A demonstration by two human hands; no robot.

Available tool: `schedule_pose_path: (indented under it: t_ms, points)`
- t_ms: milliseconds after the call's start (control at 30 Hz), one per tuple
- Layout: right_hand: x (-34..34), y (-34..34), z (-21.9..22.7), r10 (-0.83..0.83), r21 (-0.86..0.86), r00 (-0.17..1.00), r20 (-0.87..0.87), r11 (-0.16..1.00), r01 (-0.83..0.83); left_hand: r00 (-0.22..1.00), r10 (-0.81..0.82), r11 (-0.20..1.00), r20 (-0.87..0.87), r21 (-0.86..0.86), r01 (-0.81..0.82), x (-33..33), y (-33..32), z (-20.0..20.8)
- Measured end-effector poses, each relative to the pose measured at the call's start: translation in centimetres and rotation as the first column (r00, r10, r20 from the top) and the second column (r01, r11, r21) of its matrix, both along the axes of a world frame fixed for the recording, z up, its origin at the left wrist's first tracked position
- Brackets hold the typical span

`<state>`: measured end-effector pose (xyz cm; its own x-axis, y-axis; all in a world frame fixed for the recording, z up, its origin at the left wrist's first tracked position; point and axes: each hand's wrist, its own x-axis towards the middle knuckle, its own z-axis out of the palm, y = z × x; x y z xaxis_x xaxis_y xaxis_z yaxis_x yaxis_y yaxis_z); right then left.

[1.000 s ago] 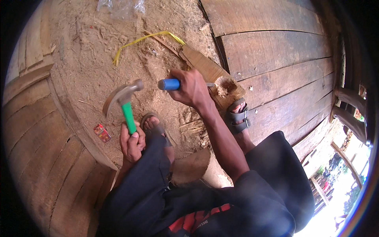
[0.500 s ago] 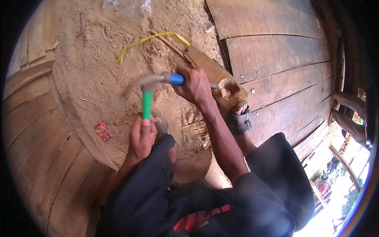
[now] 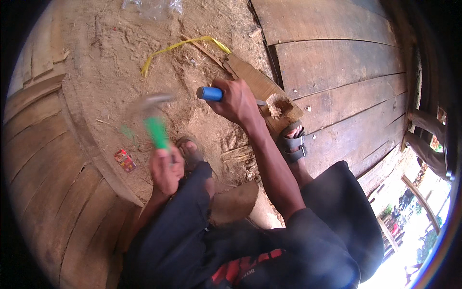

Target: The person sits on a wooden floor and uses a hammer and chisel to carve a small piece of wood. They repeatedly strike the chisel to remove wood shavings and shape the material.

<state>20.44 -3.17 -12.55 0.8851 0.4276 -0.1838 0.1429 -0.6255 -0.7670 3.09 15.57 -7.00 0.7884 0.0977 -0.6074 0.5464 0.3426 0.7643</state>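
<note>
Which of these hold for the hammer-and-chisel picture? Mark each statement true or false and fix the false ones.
1. The left hand holds a green-handled hammer. True.
2. The right hand grips a red-handled tool. False: the chisel handle is blue.
3. The chisel's blade meets the wooden plank. True.
4. The person's feet are bare. False: the sandal is strapped on.
5. The yellow strip lies on the plank. False: it lies on the sawdust ground.

We see one view only: head camera, looking steeply down past own lap onto sawdust floor, close above hands; fisheye bends wooden planks toward rim.
</note>
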Motion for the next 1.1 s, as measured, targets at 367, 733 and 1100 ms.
schedule_pose_path:
  t_ms: [367,733,1100]
  points:
    - [0.0,0.4,-0.8,-0.002,-0.057,1.000,0.008,0.998,0.002,0.999,-0.007,1.000,-0.046,-0.018,0.006,1.0,0.8,1.5]
    - [-0.1,0.6,-1.0,-0.032,-0.088,0.999,0.002,0.996,0.032,0.986,0.163,0.984,0.037,-0.071,-0.161,1.8,-0.7,1.2]
    - [0.4,0.7,-0.4,-0.032,-0.047,0.999,0.006,0.998,0.033,0.998,-0.058,0.998,-0.027,0.026,0.058,1.4,-1.0,0.3]
